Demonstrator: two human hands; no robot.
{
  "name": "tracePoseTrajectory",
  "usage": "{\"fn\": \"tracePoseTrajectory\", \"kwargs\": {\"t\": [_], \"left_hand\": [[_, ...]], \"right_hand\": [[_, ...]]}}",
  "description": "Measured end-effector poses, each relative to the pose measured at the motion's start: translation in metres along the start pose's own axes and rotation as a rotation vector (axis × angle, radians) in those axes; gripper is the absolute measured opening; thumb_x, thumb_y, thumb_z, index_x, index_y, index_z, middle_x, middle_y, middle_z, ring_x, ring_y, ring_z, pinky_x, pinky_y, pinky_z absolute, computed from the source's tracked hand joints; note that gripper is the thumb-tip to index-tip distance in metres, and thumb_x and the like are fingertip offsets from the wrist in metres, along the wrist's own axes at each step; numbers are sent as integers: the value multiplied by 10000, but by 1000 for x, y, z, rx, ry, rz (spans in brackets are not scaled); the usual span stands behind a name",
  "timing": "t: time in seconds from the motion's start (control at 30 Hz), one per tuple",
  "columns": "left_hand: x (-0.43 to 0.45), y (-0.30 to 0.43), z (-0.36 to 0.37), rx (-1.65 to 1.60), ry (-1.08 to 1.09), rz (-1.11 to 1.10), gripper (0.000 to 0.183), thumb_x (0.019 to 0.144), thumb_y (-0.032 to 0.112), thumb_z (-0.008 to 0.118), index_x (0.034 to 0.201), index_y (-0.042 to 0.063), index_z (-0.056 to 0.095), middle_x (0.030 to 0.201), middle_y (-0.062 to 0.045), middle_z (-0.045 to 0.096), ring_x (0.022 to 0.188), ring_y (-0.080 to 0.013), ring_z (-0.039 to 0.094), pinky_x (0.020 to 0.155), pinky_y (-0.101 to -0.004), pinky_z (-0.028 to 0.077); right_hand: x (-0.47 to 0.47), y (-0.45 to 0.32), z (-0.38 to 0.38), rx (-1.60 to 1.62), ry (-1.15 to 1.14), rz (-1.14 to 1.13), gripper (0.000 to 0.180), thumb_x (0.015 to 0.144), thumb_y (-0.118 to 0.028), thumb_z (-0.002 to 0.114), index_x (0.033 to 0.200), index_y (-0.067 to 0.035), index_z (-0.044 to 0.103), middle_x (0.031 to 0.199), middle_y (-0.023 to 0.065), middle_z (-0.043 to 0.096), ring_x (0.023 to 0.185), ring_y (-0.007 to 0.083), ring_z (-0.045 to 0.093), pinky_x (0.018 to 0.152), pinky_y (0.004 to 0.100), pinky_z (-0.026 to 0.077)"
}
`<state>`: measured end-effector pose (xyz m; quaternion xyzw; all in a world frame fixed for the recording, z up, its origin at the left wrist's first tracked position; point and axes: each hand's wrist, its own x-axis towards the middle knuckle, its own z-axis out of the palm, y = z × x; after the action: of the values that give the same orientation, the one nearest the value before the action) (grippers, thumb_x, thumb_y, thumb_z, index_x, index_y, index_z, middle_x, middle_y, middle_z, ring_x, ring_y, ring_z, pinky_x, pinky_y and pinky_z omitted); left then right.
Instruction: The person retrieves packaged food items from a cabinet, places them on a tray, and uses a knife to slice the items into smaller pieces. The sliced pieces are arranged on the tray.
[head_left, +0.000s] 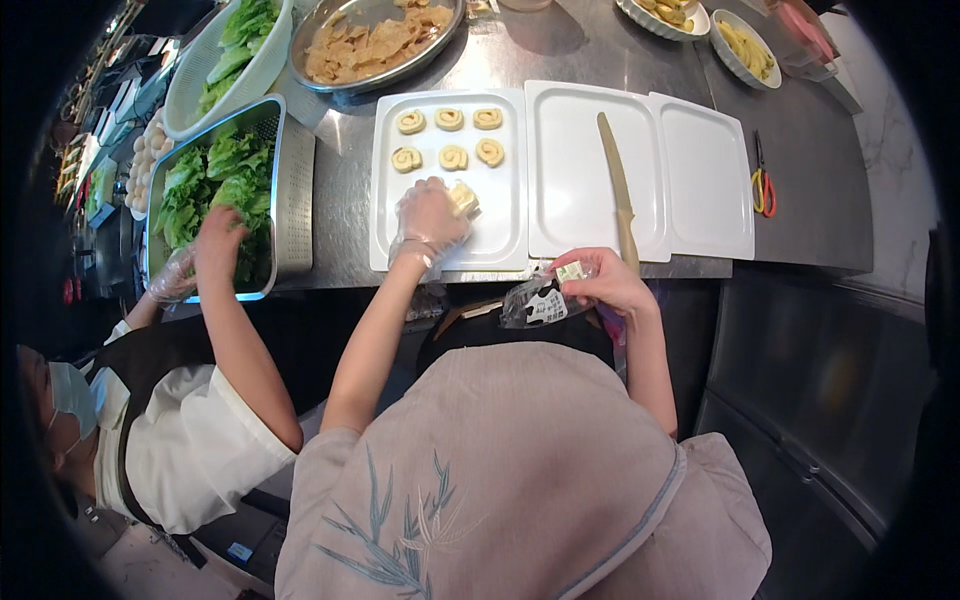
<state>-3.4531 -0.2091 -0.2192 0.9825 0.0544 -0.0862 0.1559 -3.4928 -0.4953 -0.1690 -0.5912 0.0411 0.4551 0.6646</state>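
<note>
My left hand (427, 217), in a clear plastic glove, is over the front of a white tray (382, 255). Its fingers grip a pale yellow swirled roll (464, 198) low over the tray; contact with the tray cannot be judged. Behind it, several similar rolls (453, 157) lie in two rows. My right hand (619, 281), bare, pinches a clear plastic bag (544, 306) with black-and-white print at the counter's front edge. A small printed packet or label (571, 273) shows between those fingers. Beyond this hand, a serrated knife (616, 172) rests across a second white tray (562, 180).
A third white tray (709, 165) and scissors (763, 191) lie to the right. At left, a co-worker's hands (217, 240) reach into a perforated steel pan (296, 187) of lettuce. Behind stand a metal bowl (375, 81) of brownish pieces and two white dishes (701, 26) (720, 56).
</note>
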Motion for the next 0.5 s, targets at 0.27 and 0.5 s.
{"fn": "tracePoseTrajectory", "kwargs": {"t": [0.27,0.5], "left_hand": [[-3,-2,-3,-224,13,78,540,656,192,620,1110,-82,519,913,-274,627,867,-408,614,848,-426,475],[-6,-22,20,-472,25,86,641,678,176,641,1240,-63,446,1055,-260,588,969,-352,599,868,-394,477]], "right_hand": [[2,-2,1,-47,20,-2,320,767,-16,736,1070,17,639,768,53,668,536,47,530,474,179,424],[1,1,-3,-47,6,-18,329,766,-67,759,1058,22,637,788,47,669,583,42,553,471,175,417]]}}
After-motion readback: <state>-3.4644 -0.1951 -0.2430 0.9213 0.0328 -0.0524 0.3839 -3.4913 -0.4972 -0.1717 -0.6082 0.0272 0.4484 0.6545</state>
